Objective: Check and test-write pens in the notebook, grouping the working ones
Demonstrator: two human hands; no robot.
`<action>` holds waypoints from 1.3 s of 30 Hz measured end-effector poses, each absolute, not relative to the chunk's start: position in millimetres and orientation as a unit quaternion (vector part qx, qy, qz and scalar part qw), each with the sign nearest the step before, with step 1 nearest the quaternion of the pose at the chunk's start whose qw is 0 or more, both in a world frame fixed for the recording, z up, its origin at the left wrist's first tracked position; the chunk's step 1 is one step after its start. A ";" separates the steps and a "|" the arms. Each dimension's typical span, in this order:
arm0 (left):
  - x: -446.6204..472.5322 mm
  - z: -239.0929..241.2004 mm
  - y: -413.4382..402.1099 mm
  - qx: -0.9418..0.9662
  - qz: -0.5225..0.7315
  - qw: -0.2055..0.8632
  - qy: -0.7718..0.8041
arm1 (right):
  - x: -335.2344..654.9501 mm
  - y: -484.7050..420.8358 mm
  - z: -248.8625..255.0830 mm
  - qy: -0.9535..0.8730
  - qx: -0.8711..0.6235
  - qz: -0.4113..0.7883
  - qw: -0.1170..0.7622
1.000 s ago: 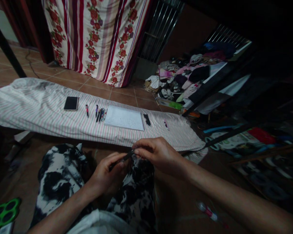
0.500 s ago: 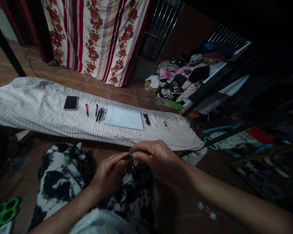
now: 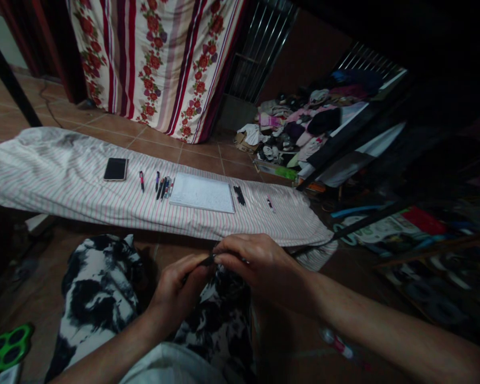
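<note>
1. Over the lap: dark pen pinched between left hand and right hand.
2. Beyond, well apart: striped cloth carrying phone, loose pens, notebook.

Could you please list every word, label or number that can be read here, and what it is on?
No text is legible.
Notebook: marks on the page too small to read.
Phone: screen dark, nothing shows.
Pen between left hand and right hand: too dark to tell.
Printed sheet at right: blurred.
</note>
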State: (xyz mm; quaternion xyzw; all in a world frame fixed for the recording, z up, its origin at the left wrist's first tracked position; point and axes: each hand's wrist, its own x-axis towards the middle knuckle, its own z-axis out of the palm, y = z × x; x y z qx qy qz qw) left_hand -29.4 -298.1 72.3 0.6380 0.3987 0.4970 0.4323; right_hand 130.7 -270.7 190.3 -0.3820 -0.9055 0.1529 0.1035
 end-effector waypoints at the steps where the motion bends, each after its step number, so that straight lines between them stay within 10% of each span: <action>1: -29.1 70.9 -298.6 0.640 0.498 0.429 0.398 | 130.9 -271.2 190.2 -0.906 -0.384 0.151 0.101; 19: -29.1 71.6 -300.7 0.714 0.487 0.295 0.408 | 130.6 -278.7 185.8 -0.925 -0.377 0.028 0.030; 32: -31.5 80.3 -305.1 0.781 0.448 -0.025 0.434 | 126.7 -283.4 175.7 -0.790 -0.555 0.252 0.059; 39: -30.6 74.0 -298.7 0.734 0.445 0.256 0.443 | 126.2 -271.4 172.9 -0.763 -0.543 0.347 0.058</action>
